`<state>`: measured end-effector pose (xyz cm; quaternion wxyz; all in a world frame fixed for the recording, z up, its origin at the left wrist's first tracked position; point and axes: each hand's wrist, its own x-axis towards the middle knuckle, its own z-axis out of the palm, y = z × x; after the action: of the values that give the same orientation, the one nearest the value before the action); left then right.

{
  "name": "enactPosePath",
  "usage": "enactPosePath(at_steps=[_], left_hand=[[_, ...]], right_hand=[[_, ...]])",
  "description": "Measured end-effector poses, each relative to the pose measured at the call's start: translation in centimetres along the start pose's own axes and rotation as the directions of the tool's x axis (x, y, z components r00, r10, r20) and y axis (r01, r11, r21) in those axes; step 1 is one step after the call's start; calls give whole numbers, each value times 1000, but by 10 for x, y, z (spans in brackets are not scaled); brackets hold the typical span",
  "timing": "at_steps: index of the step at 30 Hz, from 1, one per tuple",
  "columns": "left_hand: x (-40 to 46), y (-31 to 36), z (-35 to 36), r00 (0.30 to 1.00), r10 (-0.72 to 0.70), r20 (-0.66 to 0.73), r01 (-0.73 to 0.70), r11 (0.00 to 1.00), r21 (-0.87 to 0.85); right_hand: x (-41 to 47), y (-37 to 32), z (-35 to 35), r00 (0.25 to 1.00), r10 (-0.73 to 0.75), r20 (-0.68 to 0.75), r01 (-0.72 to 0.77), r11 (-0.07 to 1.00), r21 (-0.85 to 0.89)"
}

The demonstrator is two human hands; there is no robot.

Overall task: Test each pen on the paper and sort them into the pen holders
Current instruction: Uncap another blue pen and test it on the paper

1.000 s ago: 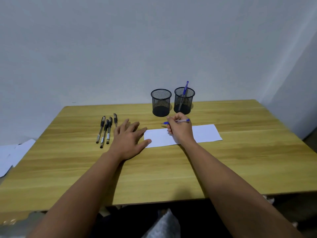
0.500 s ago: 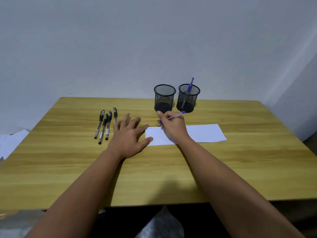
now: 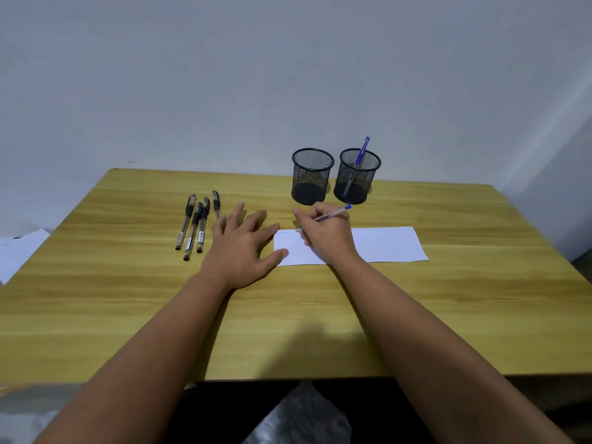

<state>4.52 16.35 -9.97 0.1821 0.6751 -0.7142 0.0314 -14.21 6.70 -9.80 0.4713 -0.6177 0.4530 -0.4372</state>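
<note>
My right hand (image 3: pixel 326 233) grips a blue pen (image 3: pixel 333 213) in a writing hold, its tip down on the white paper (image 3: pixel 384 245). A small blue scribble (image 3: pixel 283 232) shows on the paper's left end. My left hand (image 3: pixel 243 248) lies flat with fingers spread, thumb and forefinger pressing the paper's left edge. Several black pens (image 3: pixel 195 225) lie side by side on the wooden table (image 3: pixel 128 299), left of my left hand. Two black mesh pen holders stand at the back: the left holder (image 3: pixel 311 176) looks empty, the right holder (image 3: pixel 356 176) has one blue pen (image 3: pixel 361 152) leaning in it.
A white wall rises right behind the table's far edge. Loose white sheets (image 3: pixel 19 251) lie off the table's left side, lower down. The table's near edge runs just past my forearms.
My right hand has turned the blue pen from lying sideways to tip-down on the paper, and a small blue scribble has appeared. My left hand stays flat on the paper's edge.
</note>
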Motion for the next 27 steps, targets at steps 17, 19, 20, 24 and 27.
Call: enactPosePath(at_steps=[17, 19, 20, 24, 27], left_hand=[[-1, 0, -3, 999, -13, 49, 13, 1000, 9], [-1, 0, -3, 998, -16, 55, 15, 1000, 13], [-1, 0, -3, 998, -17, 55, 16, 1000, 15], [-1, 0, -3, 998, -20, 54, 20, 1000, 3], [-2, 0, -3, 998, -19, 52, 19, 1000, -2]], right_hand=[[-2, -2, 1, 999, -31, 23, 34, 992, -120], [-2, -3, 2, 999, -38, 27, 42, 987, -154], [-2, -2, 2, 999, -33, 23, 37, 985, -171], [-2, -2, 2, 1000, -4, -19, 0, 979, -202], [-2, -3, 2, 999, 8, -34, -14, 983, -182]])
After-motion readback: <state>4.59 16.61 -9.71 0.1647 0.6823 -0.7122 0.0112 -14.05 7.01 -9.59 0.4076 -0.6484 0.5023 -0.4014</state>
